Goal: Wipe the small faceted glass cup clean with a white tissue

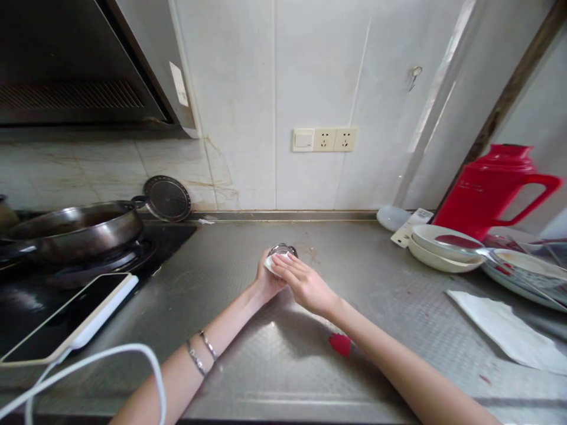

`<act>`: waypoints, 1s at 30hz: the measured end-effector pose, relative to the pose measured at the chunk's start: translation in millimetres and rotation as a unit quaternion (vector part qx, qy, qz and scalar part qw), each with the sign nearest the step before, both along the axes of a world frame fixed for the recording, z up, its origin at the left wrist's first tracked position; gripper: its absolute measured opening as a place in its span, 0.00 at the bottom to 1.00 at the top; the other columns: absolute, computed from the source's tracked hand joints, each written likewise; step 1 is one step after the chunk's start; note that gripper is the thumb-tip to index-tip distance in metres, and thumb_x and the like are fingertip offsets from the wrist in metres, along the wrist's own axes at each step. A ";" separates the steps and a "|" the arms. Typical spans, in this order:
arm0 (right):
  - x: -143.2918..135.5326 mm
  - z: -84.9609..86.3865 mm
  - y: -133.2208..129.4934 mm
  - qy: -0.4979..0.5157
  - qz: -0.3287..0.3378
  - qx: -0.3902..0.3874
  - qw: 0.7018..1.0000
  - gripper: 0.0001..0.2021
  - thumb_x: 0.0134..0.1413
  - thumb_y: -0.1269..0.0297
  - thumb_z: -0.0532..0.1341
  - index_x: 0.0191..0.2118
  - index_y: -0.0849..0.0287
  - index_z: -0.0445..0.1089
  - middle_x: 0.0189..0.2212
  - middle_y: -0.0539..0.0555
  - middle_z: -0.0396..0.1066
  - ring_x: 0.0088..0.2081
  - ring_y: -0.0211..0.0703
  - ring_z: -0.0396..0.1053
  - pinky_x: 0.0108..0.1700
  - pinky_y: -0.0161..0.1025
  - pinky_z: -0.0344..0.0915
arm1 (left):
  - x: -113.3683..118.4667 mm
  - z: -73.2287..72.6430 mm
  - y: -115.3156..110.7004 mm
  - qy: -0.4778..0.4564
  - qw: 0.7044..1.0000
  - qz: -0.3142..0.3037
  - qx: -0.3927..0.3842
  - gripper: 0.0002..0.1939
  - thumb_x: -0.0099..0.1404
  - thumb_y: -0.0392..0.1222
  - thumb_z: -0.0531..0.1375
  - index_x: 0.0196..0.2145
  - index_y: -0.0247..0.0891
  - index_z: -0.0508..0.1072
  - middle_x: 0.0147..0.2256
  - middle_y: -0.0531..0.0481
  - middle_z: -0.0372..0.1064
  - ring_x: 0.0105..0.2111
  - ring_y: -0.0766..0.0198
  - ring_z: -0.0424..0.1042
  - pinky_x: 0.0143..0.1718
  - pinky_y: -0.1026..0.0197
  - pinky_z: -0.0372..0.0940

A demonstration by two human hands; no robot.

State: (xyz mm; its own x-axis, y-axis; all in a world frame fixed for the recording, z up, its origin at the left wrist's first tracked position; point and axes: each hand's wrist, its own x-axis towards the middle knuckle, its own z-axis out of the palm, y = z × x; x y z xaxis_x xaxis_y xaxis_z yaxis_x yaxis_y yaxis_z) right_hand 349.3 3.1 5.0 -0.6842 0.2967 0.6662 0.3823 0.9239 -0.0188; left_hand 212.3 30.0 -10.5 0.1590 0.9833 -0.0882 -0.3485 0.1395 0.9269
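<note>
Near the middle of the metal counter (212,271), a small shiny metal-looking object with a dark scalloped rim (283,248) is held by my left hand (268,284), its fingers wrapped round the side and partly hidden. My right hand (305,284) lies over the object, fingers together, pressing a piece of white tissue (271,265) against it. The lower part of the object is hidden behind both hands. A red patch (340,344) shows on the counter beside my right forearm.
On the left, a pan (84,230) sits on the stove, with a phone (71,319) and white cable (128,348) nearer. A round dark disc (167,198) leans on the wall. Stacked bowls (443,254), a red thermos (487,189) and white paper (509,330) are at right.
</note>
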 end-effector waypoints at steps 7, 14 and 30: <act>14.6 10.6 6.8 0.002 0.014 -0.003 1.000 0.27 0.56 0.82 0.47 0.58 0.56 0.62 0.55 0.58 0.67 0.59 0.44 0.62 0.64 0.57 0.50 | -7.5 15.1 -2.0 -0.217 0.969 0.000 -0.120 0.19 0.61 0.53 0.53 0.31 0.32 0.71 0.22 0.49 0.68 0.18 0.69 0.64 0.17 0.68 0.56; 21.6 5.4 27.0 0.244 -0.009 -0.237 0.941 0.15 0.64 0.62 0.51 0.48 0.56 0.72 0.42 0.55 0.77 0.45 0.47 0.74 0.50 0.47 0.68 | -16.2 14.5 4.2 -0.157 0.976 -0.101 -0.114 0.30 0.58 0.63 0.49 0.39 0.32 0.72 0.26 0.41 0.70 0.13 0.71 0.56 0.12 0.71 0.41; 28.1 0.5 25.6 0.078 0.036 -0.025 0.996 0.20 0.60 0.75 0.52 0.55 0.53 0.67 0.52 0.55 0.70 0.56 0.45 0.65 0.56 0.45 0.67 | 4.9 -2.1 -1.8 -0.078 0.959 -0.222 -0.160 0.30 0.57 0.67 0.45 0.27 0.35 0.66 0.20 0.40 0.68 0.11 0.68 0.56 0.08 0.69 0.41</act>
State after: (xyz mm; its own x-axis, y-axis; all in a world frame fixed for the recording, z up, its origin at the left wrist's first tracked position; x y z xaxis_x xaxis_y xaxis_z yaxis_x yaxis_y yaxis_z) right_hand 377.4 28.8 5.5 -0.5937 0.2859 0.7522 0.3047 0.9450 -0.1187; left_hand 217.2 28.2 -12.6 0.5916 0.7418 -0.3158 -0.3193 0.5753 0.7531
